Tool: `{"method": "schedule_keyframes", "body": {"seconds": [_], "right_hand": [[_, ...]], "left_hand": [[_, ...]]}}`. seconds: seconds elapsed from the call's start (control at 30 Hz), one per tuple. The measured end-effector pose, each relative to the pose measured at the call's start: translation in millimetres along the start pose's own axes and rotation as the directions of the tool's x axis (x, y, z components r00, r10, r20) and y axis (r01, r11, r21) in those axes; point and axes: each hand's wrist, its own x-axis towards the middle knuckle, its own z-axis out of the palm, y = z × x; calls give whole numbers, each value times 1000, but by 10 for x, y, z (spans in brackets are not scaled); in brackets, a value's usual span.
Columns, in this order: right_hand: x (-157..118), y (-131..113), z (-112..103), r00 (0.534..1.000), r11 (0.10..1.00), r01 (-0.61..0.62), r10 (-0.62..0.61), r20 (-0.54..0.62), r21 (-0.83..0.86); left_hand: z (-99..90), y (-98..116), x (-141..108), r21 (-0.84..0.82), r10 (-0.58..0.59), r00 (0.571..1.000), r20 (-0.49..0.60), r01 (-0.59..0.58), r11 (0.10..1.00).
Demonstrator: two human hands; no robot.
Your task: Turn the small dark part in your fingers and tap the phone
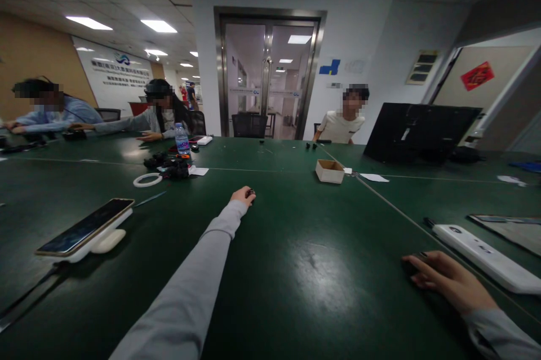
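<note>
My left hand reaches far out over the dark green table, its fingers curled together low at the surface. A small dark spot shows at the fingertips; I cannot make out what it is. On the right side my right hand rests low on the table with thumb and fingers drawn together. Something small and dark shows by its fingers, too unclear to name. Just beyond that hand lies a long white device resembling a power strip. An open cardboard box sits farther out, between the two hands.
A phone lies on a white stand at left, near a white tape ring, black gear and a water bottle. A black monitor stands at right. Several people sit around the far side.
</note>
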Motion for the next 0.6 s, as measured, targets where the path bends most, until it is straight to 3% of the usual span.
{"method": "schedule_keyframes", "body": {"seconds": [0.13, 0.33, 0.6], "right_hand": [[-17, 64, -15, 997, 997, 63, -62, -37, 54], [71, 78, -110, 996, 997, -28, 21, 86, 73], [13, -57, -83, 997, 996, -77, 76, -16, -44]], "left_hand": [[142, -39, -2, 58, 35, 996, -79, -31, 998], [139, -123, -40, -68, 125, 986, -107, -132, 989], [164, -99, -7, -137, 39, 993, -113, -55, 989]]}}
